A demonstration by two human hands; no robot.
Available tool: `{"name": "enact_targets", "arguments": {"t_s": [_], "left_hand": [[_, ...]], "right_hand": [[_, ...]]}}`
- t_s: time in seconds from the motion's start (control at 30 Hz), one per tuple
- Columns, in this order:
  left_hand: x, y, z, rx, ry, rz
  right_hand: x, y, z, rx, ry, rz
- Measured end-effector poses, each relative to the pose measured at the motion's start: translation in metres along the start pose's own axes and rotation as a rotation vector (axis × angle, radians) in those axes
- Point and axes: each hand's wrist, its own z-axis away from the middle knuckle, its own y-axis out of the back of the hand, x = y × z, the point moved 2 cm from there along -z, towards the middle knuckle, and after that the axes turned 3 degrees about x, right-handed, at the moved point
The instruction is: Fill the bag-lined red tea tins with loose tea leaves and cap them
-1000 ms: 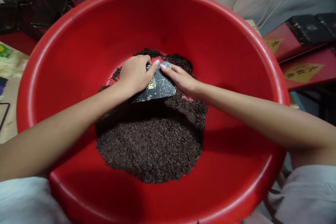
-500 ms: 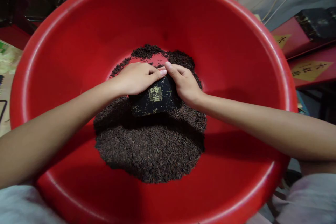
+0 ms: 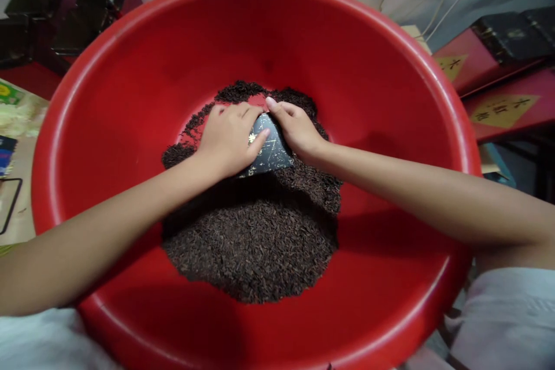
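Note:
Inside a large red plastic tub (image 3: 381,92) I hold a small black tea box (image 3: 277,150) with gold flecks, tilted over a heap of dark loose tea leaves (image 3: 255,248). My left hand (image 3: 232,136) is closed over its top and left side and hides much of its face, including most of the gold lettering. Around its far right edge my right hand (image 3: 299,130) is closed, thumb up near the far corner. The far side and underside of the box are out of sight. Thinner tea clumps ring a patch of bare tub floor beyond it.
Dark-lidded red tins (image 3: 41,0) are stacked beyond the tub at left. Red boxes with yellow diamond labels (image 3: 503,110) stand at right. A pale surface at left carries a black wire-like frame (image 3: 11,205) and a green packet (image 3: 9,92).
The box has tipped, so its flecked face catches more light. My left hand has slid further across it, covering the gold label. The camera view has shifted slightly.

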Motion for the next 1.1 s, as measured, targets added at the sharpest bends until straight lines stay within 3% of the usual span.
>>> {"name": "enact_targets", "arguments": {"t_s": [0.07, 0.17, 0.23, 0.33, 0.43, 0.53, 0.67, 0.73, 0.87, 1.0, 1.1], "left_hand": [[-0.001, -0.003, 0.004, -0.049, -0.025, -0.009], [-0.006, -0.005, 0.007, -0.14, -0.168, -0.011], [-0.012, -0.005, 0.004, -0.159, -0.2, -0.02], [-0.02, -0.004, -0.004, -0.143, -0.13, -0.066], [-0.022, -0.001, -0.009, -0.157, -0.111, -0.123], [-0.02, 0.003, -0.011, -0.167, -0.11, -0.158], [-0.018, 0.01, -0.012, -0.174, -0.075, -0.241], [-0.021, 0.011, -0.015, -0.183, -0.044, -0.29], [-0.024, 0.017, -0.019, -0.188, -0.209, -0.264], [-0.012, 0.055, -0.018, -0.064, -0.36, -0.306], [0.024, 0.103, -0.016, 0.087, -0.521, -0.363]], "right_hand": [[-0.001, 0.003, -0.003, 0.007, 0.045, 0.0], [-0.011, 0.01, -0.003, -0.027, 0.179, 0.046], [-0.018, 0.014, -0.004, -0.168, 0.247, 0.092], [-0.02, 0.017, -0.01, -0.423, 0.33, 0.179], [-0.009, 0.017, -0.017, -0.506, 0.421, 0.271], [0.002, 0.015, -0.02, -0.451, 0.47, 0.324], [0.006, 0.01, -0.022, -0.419, 0.394, 0.35], [0.006, 0.008, -0.026, -0.339, 0.415, 0.347], [0.004, 0.001, -0.023, -0.228, 0.438, 0.291], [-0.035, 0.004, 0.009, -0.001, 0.711, 0.328], [-0.084, 0.029, 0.037, 0.153, 0.918, 0.364]]}}
